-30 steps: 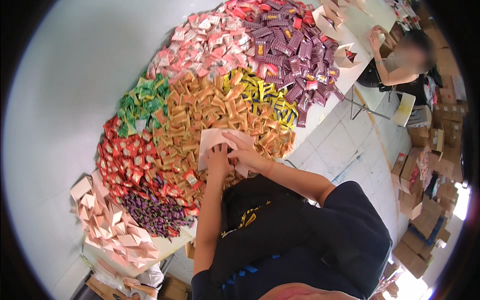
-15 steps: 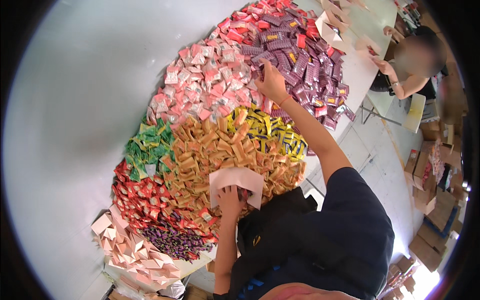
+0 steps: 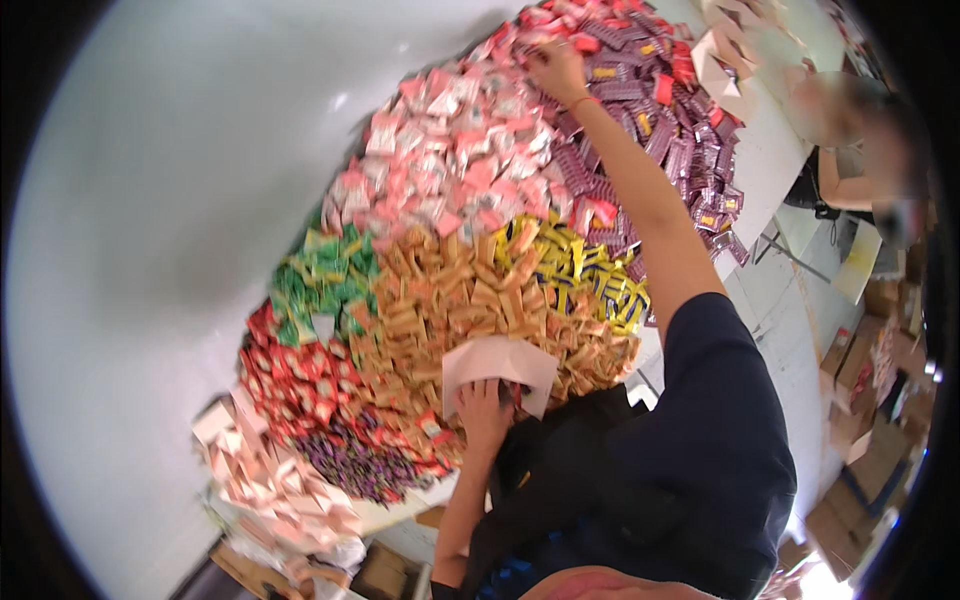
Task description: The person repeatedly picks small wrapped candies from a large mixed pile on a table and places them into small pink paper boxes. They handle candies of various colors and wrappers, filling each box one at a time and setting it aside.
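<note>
My left hand (image 3: 485, 412) grips an open pale pink paper box (image 3: 500, 362), fingers over its near side; some dark wrapped pieces show inside. The box sits against the near edge of a pile of tan-wrapped snack packets (image 3: 440, 290). Stretched far forward, my right hand (image 3: 557, 70) has its fingers bent down at the red packets (image 3: 590, 42) at the far end. Something small and dark red shows by its fingertips, too blurred to name. Beside that hand lie pink-and-white packets (image 3: 450, 130) and purple packets (image 3: 675, 150).
Yellow packets (image 3: 570, 260), green packets (image 3: 325, 275), red packets (image 3: 300, 375) and small purple sweets (image 3: 355, 455) adjoin the tan pile. Folded pink boxes (image 3: 270, 480) stand at the near left, more boxes (image 3: 725, 65) at the far right. A co-worker (image 3: 850, 150) sits at right, near cardboard cartons (image 3: 860, 380).
My right hand has moved farther forward, from the border of the pink and purple packets to the red ones. The left hand keeps its hold on the box. The view has shifted slightly.
</note>
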Demonstrator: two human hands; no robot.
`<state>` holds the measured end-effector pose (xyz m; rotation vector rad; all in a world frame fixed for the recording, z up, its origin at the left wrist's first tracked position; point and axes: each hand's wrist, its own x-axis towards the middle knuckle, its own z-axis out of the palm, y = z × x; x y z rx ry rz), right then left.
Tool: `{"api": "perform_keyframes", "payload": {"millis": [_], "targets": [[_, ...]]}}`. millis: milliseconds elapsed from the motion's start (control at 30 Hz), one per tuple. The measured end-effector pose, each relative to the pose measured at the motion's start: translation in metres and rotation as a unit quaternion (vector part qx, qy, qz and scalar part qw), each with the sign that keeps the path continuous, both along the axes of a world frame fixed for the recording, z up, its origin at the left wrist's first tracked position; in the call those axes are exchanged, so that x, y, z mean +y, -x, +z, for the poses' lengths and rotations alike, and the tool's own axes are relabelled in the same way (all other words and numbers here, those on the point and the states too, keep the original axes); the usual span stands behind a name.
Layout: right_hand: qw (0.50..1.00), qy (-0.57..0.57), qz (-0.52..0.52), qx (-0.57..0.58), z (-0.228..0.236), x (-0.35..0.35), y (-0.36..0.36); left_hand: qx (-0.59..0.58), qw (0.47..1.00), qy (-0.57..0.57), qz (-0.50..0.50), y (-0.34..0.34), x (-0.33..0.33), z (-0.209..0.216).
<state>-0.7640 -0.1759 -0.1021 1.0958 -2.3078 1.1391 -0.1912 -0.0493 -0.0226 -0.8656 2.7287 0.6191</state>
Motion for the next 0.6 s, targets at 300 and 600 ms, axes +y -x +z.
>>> {"api": "perform_keyframes", "payload": {"millis": [300, 600], "targets": [[0.9, 0.138, 0.014, -0.414, 0.02, 0.076, -0.073, 0.092, 0.98, -0.058, 0.164, -0.028, 0.028, 0.004], [0.966, -0.156, -0.018, -0.205, -0.044, -0.008, 0.023, 0.102, 0.99, -0.074, 0.056, -0.04, 0.023, 0.0]]}}
